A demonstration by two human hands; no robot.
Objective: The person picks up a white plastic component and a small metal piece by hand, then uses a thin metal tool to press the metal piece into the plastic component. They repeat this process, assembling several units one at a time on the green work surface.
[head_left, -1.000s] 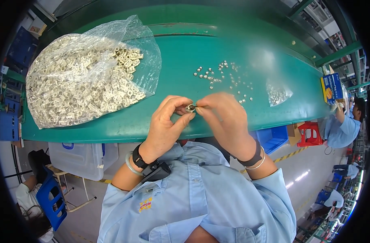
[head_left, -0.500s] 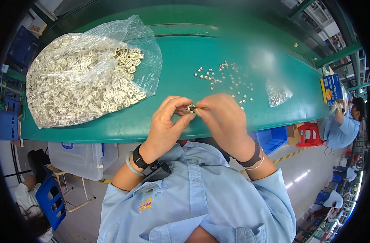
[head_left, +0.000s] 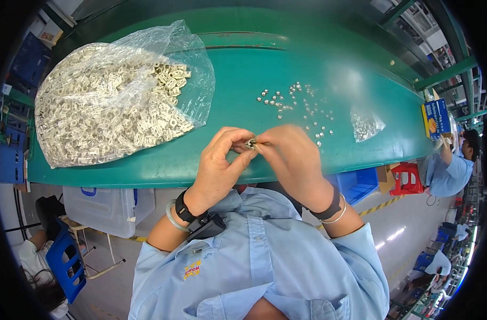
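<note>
My left hand (head_left: pixel 216 162) pinches a small pale ring-like part (head_left: pixel 250 143) between thumb and fingertips, just above the near edge of the green table. Close against it, the thumb and forefinger of my right hand (head_left: pixel 294 157) are pressed together at the part's right side. Whatever they grip is mostly covered by the fingers and too small to name. To the left lies a big clear plastic bag (head_left: pixel 199 56) full of cream-coloured plastic parts (head_left: pixel 115 112). Beyond my right hand, small shiny metal balls (head_left: pixel 278 97) are scattered on the table.
A small clear bag (head_left: pixel 366 125) of shiny pieces rests on the green table (head_left: pixel 232 80) at right. Farther right stands a blue-and-yellow box (head_left: pixel 436 118). Below the table edge are a lidded clear bin (head_left: pixel 99 208), a blue crate (head_left: pixel 358 184) and a red stool (head_left: pixel 406 178). Other people sit at both sides.
Both hands stay at almost the same place. My right hand has shifted very slightly at the small part; the bag and balls lie as before.
</note>
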